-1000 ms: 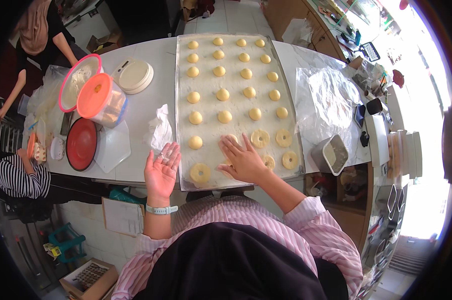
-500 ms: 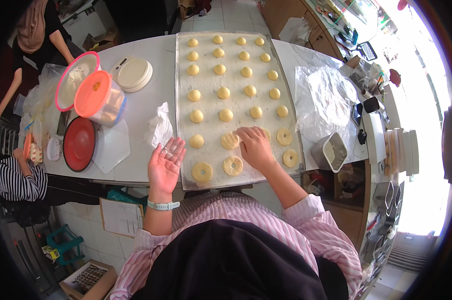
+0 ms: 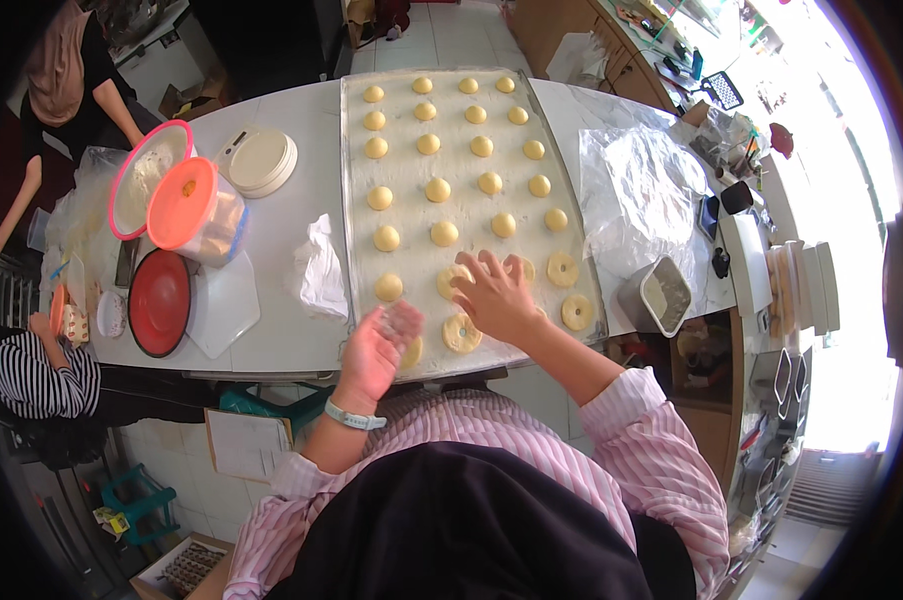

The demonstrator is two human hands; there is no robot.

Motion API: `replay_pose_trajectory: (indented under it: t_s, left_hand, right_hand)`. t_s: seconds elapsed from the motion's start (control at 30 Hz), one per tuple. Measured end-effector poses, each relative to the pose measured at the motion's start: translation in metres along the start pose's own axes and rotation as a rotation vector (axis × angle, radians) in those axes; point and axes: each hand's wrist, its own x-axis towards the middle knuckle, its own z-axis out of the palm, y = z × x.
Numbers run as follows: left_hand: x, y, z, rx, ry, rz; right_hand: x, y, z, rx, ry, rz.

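Observation:
In the head view, my left hand point(image 3: 375, 350) is open, palm up and slightly blurred, over the near-left corner of the metal tray point(image 3: 355, 245), partly hiding a dough ring point(image 3: 409, 352). My right hand point(image 3: 501, 300) has spread, bent fingers over a flattened dough piece point(image 3: 450, 281); I cannot tell whether the fingertips touch it. Just below that hand lies another dough ring point(image 3: 460, 334). More rings point(image 3: 575, 312) lie at the tray's near right, and several round dough balls point(image 3: 443, 233) sit in rows beyond. A lone ball point(image 3: 387, 286) is just above my left hand.
Left of the tray are white paper point(image 3: 319, 270), a red dish point(image 3: 158, 303), an orange-lidded container point(image 3: 186, 210) and a round scale point(image 3: 259, 158). Clear plastic point(image 3: 641, 190) and a metal tin point(image 3: 656, 296) lie right. Two people point(image 3: 81, 90) point(image 3: 41, 370) are at the far left.
My left hand has moved right and downward, onto the tray's corner. My right hand, curled over the dough half a second ago, now has its fingers spread. The view has shifted slightly.

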Motion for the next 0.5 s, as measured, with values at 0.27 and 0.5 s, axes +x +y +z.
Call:
replay_pose_trajectory:
  t_s: [0.27, 0.5]
  left_hand:
    - [0.027, -0.040, 0.040, 0.147, 0.104, -0.072]
    - [0.040, -0.048, 0.046, 0.367, 0.052, 0.192]
  right_hand:
    - [0.003, -0.001, 0.012, 0.261, -0.039, 0.112]
    - [-0.016, -0.028, -0.017, 0.226, 0.204, 0.132]
